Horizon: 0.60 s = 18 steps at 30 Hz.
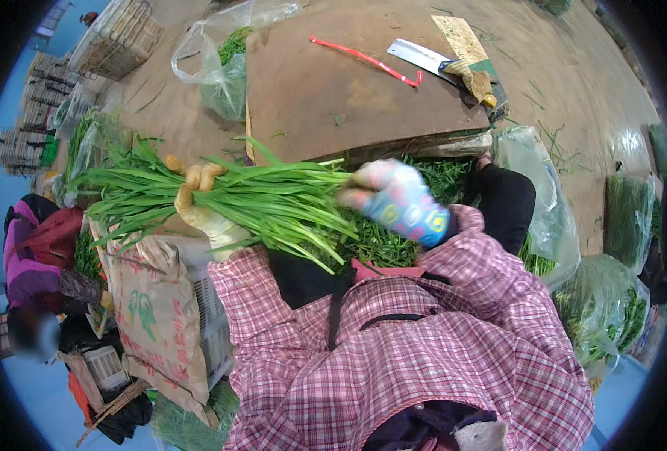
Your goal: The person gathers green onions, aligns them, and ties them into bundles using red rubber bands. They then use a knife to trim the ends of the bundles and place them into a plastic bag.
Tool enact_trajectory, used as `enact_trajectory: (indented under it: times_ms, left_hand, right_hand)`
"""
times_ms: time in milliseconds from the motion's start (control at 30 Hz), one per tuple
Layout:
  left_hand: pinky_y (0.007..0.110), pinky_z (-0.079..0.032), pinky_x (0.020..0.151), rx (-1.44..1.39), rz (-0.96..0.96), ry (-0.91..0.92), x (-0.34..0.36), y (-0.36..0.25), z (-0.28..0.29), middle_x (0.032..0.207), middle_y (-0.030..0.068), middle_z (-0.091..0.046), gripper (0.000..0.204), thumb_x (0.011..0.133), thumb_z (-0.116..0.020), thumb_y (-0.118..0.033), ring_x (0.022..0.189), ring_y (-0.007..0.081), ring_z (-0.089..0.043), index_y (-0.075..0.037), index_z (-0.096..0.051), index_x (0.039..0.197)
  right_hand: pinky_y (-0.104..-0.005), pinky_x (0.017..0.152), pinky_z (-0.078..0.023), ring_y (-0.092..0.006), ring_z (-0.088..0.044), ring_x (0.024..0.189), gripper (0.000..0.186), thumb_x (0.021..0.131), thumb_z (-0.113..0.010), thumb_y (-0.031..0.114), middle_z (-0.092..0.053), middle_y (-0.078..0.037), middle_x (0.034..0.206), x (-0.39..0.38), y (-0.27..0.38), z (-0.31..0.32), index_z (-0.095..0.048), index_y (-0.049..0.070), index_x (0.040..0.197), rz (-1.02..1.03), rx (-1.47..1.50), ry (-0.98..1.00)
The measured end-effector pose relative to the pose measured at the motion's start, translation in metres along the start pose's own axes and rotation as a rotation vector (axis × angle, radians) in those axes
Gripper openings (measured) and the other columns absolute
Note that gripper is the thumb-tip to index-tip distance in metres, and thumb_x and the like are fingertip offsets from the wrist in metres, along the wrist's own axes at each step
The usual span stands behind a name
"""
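Observation:
My left hand (198,192), in a cream-coloured glove, is closed round a bunch of long, flat-leaved chives (281,192). The bunch lies crosswise above my lap, leaf tips to the left and paler stalk ends to the right. At the stalk ends is my right hand (397,199), in a blue and pink patterned glove. Motion smears its fingers, so whether they grip any stalks cannot be made out. Below and behind that hand lies a heap of loose greens (382,244), partly covered by the bunch.
Ahead stands a brown board (348,105) bearing a red strip (367,59) and a cleaver (424,56) with a wrapped handle. Bagged greens (224,86) sit beyond its left side, more bags (604,308) at right. A person (40,248) is at far left, behind a paper sack (160,323).

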State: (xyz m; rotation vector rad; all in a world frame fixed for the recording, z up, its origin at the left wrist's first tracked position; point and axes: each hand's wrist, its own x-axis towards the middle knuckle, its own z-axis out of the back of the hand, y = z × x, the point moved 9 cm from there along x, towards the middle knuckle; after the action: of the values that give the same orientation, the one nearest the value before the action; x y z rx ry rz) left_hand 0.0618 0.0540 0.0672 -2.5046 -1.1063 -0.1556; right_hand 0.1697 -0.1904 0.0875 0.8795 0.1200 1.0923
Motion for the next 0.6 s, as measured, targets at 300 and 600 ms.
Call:
enact_trajectory:
  times_ms: [300, 600]
  left_hand:
    - [0.038, -0.046, 0.098, -0.008, 0.031, -0.032, 0.000, -0.020, 0.018, 0.073, -0.0061, -0.043, 0.013, 0.087, -0.063, -0.014, 0.074, 0.0104, -0.050, -0.017, -0.059, 0.099]
    - [0.048, -0.046, 0.099, -0.112, 0.159, 0.121, 0.011, -0.016, 0.033, 0.079, -0.0030, -0.057, 0.005, 0.088, -0.064, -0.020, 0.094, 0.0215, -0.061, -0.016, -0.061, 0.089]
  right_hand:
    - [-0.0466, 0.070, -0.054, -0.0359, -0.066, 0.079, 0.023, 0.073, -0.071, 0.022, -0.068, -0.016, 0.084, -0.047, -0.109, -0.026, -0.070, 0.009, 0.092, -0.429, -0.423, 0.359]
    - [-0.0437, 0.067, -0.045, -0.0298, -0.061, 0.073, 0.019, 0.068, -0.065, 0.015, -0.060, -0.009, 0.077, -0.036, -0.024, -0.072, -0.066, 0.012, 0.087, 0.323, -0.463, 0.273]
